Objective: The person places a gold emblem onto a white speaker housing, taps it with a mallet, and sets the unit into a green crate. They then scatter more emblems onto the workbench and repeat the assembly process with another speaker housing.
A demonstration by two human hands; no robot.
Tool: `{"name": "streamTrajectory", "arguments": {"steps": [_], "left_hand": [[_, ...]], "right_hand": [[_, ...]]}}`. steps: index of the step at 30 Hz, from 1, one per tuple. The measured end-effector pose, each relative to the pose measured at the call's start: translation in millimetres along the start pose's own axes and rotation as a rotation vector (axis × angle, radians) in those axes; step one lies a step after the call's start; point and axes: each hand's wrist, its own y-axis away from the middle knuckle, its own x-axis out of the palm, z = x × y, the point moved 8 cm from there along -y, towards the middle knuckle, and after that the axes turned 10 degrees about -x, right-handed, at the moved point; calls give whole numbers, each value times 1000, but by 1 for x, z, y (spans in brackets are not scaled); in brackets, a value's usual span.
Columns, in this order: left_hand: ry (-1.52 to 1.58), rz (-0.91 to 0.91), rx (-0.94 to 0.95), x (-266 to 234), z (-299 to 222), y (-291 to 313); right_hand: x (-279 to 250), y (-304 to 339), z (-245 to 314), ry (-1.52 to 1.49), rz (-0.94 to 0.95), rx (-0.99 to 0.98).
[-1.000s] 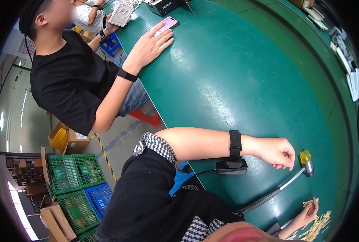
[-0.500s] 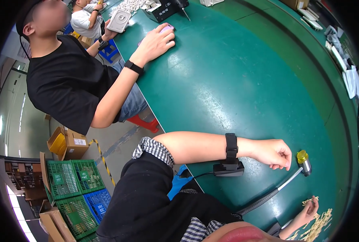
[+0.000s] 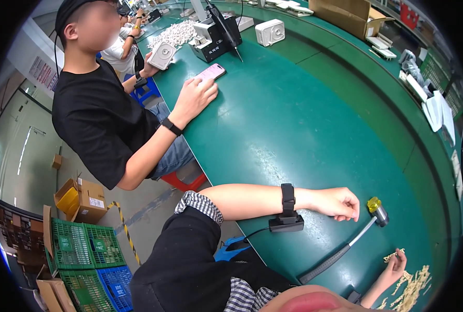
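My left hand [image 3: 338, 204] rests over the green table with its fingers curled in; nothing shows in it, though the palm side is hidden. Just right of it lies a mallet [image 3: 380, 215] with a yellow and metal head, its dark-gripped handle pointing back toward me. At the lower right, my right hand [image 3: 394, 269] has its fingertips together on small pale yellow pieces [image 3: 390, 254]. More of these slim pieces lie in a loose pile [image 3: 414, 290] beside that hand. A black strap and a small dark box [image 3: 286, 223] are on my left wrist.
To the left sits a co-worker [image 3: 98, 119] holding a white boxy part [image 3: 162, 55], one hand at a phone [image 3: 212, 72]. Beyond stand a black device [image 3: 216, 39], a white unit [image 3: 270, 32] and a white heap [image 3: 174, 34]. Crates [image 3: 85, 244] fill the floor at left.
The view has tilted up, bringing more of the table's far end into sight. The co-worker's hand has drawn back, uncovering the phone. My hands keep nearly the same places on the table.
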Motion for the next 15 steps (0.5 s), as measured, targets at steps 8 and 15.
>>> {"name": "streamTrajectory", "arguments": {"steps": [8,15], "left_hand": [[-214,-23,24,7,3,0],[-573,-66,215,21,-13,9]], "right_hand": [[11,2,7,-85,84,29],[0,0,23,-282,-10,-19]]}}
